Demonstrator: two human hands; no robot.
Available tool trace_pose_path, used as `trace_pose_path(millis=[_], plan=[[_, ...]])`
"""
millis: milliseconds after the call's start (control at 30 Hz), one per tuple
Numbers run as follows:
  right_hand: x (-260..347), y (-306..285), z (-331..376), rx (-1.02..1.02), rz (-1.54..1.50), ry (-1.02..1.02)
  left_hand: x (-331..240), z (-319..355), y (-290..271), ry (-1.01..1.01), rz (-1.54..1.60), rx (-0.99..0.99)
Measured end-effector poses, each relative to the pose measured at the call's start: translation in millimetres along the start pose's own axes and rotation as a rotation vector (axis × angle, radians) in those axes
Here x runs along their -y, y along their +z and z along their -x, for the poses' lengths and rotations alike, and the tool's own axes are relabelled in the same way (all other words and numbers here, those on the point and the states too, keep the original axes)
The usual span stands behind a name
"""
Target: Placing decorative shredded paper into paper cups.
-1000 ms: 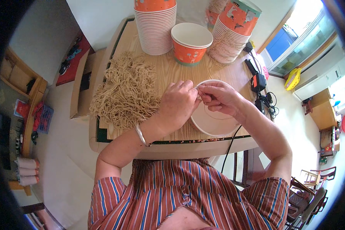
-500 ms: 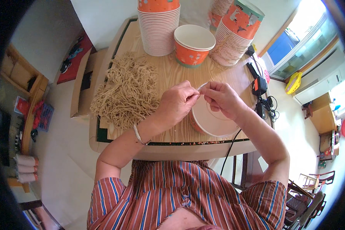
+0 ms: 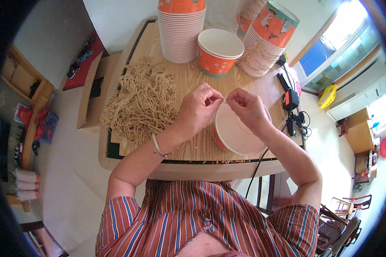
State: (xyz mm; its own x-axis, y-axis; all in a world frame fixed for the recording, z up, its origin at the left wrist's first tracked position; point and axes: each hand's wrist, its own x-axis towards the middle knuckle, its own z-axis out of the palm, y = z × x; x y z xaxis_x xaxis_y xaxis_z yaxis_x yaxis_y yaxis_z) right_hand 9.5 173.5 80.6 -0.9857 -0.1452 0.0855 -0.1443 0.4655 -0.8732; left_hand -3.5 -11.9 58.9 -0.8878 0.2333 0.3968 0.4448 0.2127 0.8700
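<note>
My left hand [image 3: 198, 108] and my right hand [image 3: 249, 110] meet fingertip to fingertip above the near edge of the table, both in a pinch. A thin, pale string [image 3: 224, 101] runs between their fingertips, and its fine detail is too small to make out. Under my right hand is an orange paper tub with a white interior [image 3: 240, 139], partly hidden by that hand and forearm. A faint tan strand hangs over the tub. Left of my left hand lies a big tangled heap of tan string [image 3: 143, 103].
Behind stand a tall stack of paper tubs [image 3: 181, 36], a shorter pair [image 3: 218, 64] and a leaning stack [image 3: 266, 43] with string round it. Black adapters and cables [image 3: 291, 99] lie along the right edge. An open cardboard box [image 3: 90, 100] is beside the table's left.
My fingertips have shifted slightly; the right hand has turned so its fingers point more downward at the pinch. The view has moved a little. The tubs and heap stay put.
</note>
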Motion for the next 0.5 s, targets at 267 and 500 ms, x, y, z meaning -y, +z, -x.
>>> trace_pose_path(millis=[267, 500], plan=[[12.2, -1.6, 5.5, 0.028, 0.056, -0.013, 8.2, -11.6, 1.2, -0.072, 0.087, 0.116], [13.0, -2.8, 1.5, 0.039, 0.014, 0.088, 22.8, -14.6, 7.5, -0.250, 0.475, 0.218]])
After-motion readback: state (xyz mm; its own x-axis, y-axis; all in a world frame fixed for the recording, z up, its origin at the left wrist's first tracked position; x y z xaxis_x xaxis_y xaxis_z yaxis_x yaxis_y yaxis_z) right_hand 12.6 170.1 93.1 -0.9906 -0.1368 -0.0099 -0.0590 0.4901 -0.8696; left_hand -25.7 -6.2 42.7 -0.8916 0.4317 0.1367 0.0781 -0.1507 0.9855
